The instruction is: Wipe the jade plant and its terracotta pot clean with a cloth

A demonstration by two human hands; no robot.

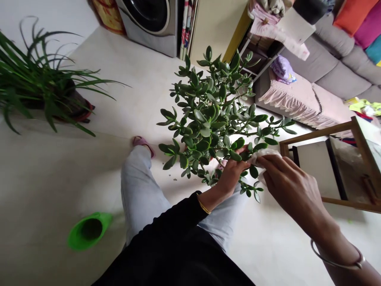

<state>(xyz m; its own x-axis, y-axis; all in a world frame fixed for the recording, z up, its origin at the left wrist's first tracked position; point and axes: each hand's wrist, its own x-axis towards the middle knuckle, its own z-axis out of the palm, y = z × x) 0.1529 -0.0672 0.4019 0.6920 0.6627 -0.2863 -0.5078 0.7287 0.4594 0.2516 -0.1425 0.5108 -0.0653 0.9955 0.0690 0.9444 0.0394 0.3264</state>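
Note:
A bushy jade plant (212,119) with thick oval leaves fills the middle of the view. My left hand (233,171), in a black sleeve with a gold bangle, is pinched on a leafy branch at the plant's lower right. My right hand (287,180), with a silver bangle on the wrist, is closed on a white cloth (262,154) and presses it against the leaves beside the left hand. My legs in light grey trousers (139,190) stretch out under the plant. The plant's pot is hidden by leaves.
A spider plant in a dark pot (44,93) stands at the left. A green watering can (89,230) lies on the pale floor. A wooden-framed table (330,171) sits at right, with a grey sofa (336,67) and washing machine (151,22) behind.

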